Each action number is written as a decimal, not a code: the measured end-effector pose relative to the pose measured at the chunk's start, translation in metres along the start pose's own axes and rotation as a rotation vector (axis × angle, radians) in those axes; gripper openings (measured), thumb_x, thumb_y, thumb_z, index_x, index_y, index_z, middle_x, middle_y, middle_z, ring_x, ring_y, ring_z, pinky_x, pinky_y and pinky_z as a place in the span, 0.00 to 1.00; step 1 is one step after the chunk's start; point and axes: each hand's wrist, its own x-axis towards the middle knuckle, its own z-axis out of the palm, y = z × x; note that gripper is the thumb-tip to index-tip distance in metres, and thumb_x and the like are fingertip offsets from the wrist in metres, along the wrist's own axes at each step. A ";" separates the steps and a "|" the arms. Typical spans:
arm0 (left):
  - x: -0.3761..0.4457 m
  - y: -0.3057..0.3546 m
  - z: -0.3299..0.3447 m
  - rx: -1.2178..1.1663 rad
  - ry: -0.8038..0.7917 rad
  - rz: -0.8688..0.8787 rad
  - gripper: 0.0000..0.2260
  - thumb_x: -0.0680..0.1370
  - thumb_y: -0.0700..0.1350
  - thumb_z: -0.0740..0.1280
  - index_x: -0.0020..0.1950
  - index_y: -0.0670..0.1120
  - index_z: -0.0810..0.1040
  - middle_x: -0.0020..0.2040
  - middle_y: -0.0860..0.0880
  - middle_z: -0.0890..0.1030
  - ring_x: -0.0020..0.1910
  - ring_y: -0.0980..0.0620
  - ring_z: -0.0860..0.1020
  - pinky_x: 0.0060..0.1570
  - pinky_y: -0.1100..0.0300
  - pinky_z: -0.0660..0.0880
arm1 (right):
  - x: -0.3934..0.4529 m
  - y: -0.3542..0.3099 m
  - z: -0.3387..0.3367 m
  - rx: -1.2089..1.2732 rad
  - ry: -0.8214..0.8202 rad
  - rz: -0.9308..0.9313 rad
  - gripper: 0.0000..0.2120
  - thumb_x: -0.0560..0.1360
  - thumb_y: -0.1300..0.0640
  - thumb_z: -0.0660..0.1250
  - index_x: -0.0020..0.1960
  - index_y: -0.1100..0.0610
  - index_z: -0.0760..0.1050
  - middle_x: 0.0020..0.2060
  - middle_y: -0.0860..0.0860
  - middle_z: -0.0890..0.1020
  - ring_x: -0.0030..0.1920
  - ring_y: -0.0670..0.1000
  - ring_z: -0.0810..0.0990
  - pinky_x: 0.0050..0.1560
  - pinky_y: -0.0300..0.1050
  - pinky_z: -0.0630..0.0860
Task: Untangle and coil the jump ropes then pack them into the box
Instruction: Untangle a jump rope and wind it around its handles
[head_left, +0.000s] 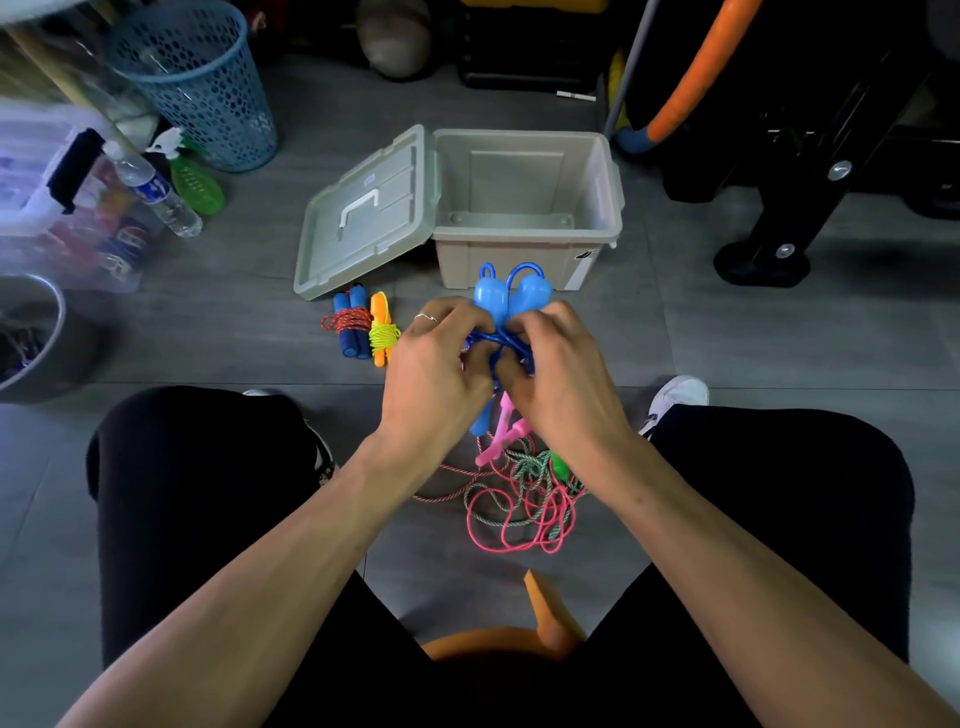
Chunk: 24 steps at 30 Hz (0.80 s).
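blue rope: the blue jump rope (511, 299) is held in the air between both hands, its two handles side by side and pointing away from the person toward the box (527, 208).
left grip: left hand (434, 364) has its fingers curled round the bundled blue cord.
right grip: right hand (558, 364) likewise has its fingers curled on the cord, touching the left.
key relation: box lies straight ahead of both hands, open, with its lid (363, 218) off to the left; neither hand is clearly nearer.
other ropes: two coiled ropes (361, 327) lie on the floor near the lid's front edge; a tangled pile (524, 493) lies below the hands.
hidden: the blue wraps and fingertips are covered by the hands; whether the coil is secured cannot be told.
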 end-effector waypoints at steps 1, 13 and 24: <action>0.001 0.000 0.000 -0.009 -0.002 -0.001 0.08 0.68 0.34 0.66 0.44 0.42 0.80 0.46 0.47 0.80 0.42 0.48 0.78 0.38 0.52 0.78 | 0.001 0.000 -0.001 0.008 0.034 -0.033 0.08 0.74 0.60 0.63 0.47 0.65 0.76 0.46 0.59 0.75 0.38 0.62 0.77 0.38 0.57 0.76; 0.000 -0.002 0.003 -0.043 -0.127 -0.174 0.10 0.68 0.30 0.67 0.43 0.43 0.75 0.46 0.46 0.74 0.39 0.49 0.74 0.41 0.57 0.72 | 0.000 0.010 0.006 -0.013 -0.012 -0.134 0.15 0.73 0.58 0.52 0.45 0.64 0.75 0.46 0.59 0.76 0.45 0.61 0.75 0.47 0.58 0.73; 0.005 -0.003 -0.004 -0.178 -0.117 -0.339 0.17 0.69 0.31 0.67 0.39 0.55 0.77 0.47 0.54 0.75 0.44 0.51 0.78 0.46 0.68 0.73 | 0.001 0.002 -0.001 0.044 -0.017 -0.135 0.11 0.70 0.62 0.58 0.47 0.62 0.76 0.43 0.57 0.79 0.45 0.61 0.76 0.48 0.56 0.73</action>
